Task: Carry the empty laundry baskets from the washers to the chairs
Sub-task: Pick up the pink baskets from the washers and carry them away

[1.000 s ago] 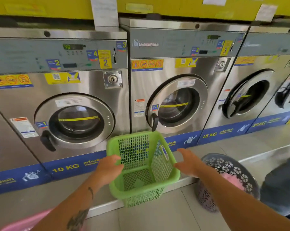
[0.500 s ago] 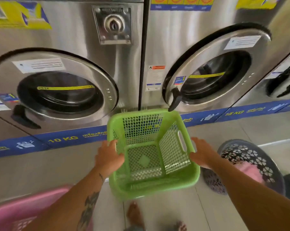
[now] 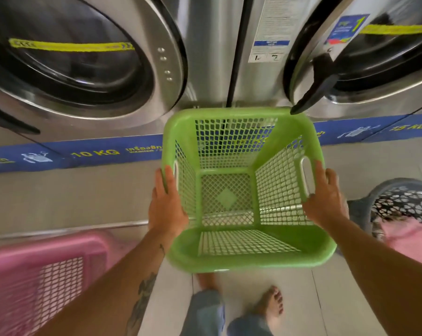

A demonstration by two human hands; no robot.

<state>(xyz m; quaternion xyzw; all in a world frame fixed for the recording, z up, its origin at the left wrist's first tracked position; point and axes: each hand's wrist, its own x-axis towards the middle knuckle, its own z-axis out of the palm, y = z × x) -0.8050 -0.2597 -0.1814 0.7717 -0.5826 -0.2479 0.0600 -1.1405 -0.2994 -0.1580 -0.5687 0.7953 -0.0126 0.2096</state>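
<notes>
The washers (image 3: 205, 69) stand just beyond the load, and the right one's black door handle (image 3: 319, 88) points down at the far corner of the rim; we cannot tell whether they touch, and we judge a straight lift could snag there; the pink basket (image 3: 35, 275) sits low on the left and a dark round basket (image 3: 404, 197) holding pink cloth on the right, so a blind turn could knock either; the green basket (image 3: 248, 260), empty, hangs between them above bare feet (image 3: 270, 301); the left hand (image 3: 166, 207) and right hand (image 3: 326, 202) each clasp a side rim beside its slot, not through it, so we fear a slip.
</notes>
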